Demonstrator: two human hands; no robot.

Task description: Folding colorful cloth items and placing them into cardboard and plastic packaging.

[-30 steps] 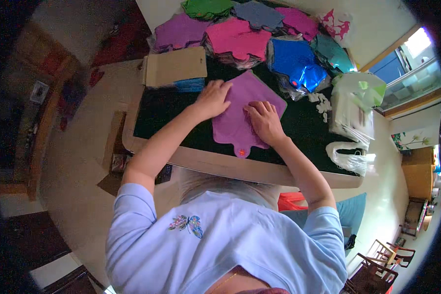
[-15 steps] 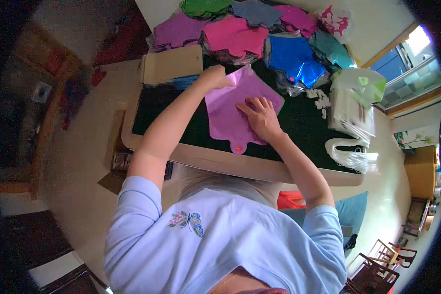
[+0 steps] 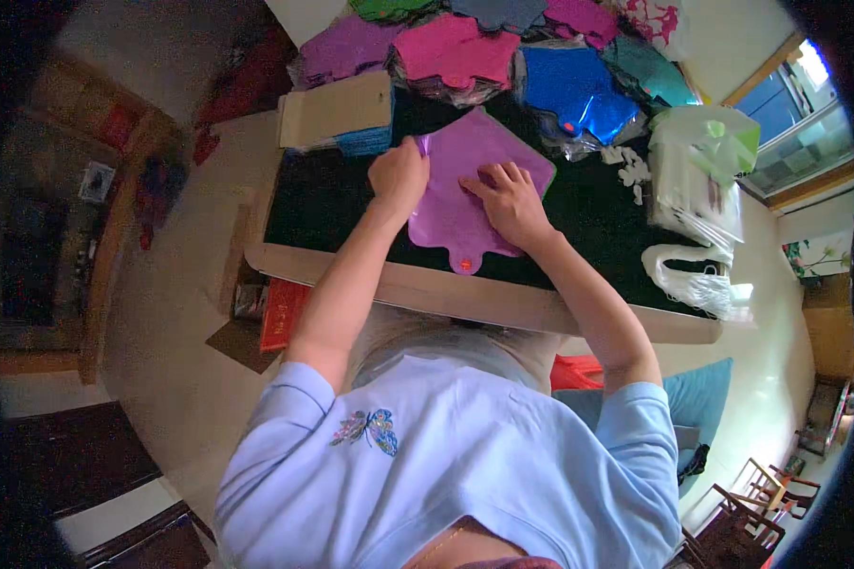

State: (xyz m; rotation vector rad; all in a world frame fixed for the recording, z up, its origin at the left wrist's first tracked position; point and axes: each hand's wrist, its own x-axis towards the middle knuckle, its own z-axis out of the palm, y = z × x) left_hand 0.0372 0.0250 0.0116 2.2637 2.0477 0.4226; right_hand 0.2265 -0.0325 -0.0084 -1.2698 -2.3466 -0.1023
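Observation:
A flat purple foil balloon [image 3: 455, 171], uninflated by its look, lies on the dark green table top [image 3: 588, 228] in front of me. Its rounded tab with a red dot points toward my body. My left hand [image 3: 399, 180] is closed on the balloon's left edge, fingers pinched at the corner. On its right half rests my right hand [image 3: 514, 207], fingers spread and pressing lightly on the surface. What lies beneath the right palm is hidden.
Beyond the balloon sit stacks of pink foil balloons [image 3: 455, 47] and blue foil balloons [image 3: 574, 90]. A cardboard-topped stack [image 3: 337, 109] stands at left. On the right are small white pieces [image 3: 626, 171], clear plastic bags [image 3: 693, 190] and a bundle of white ribbon [image 3: 688, 280].
My left hand has shifted toward me along the balloon's left edge, down from the upper-left side. My right hand stays spread on the balloon. The view has tilted slightly.

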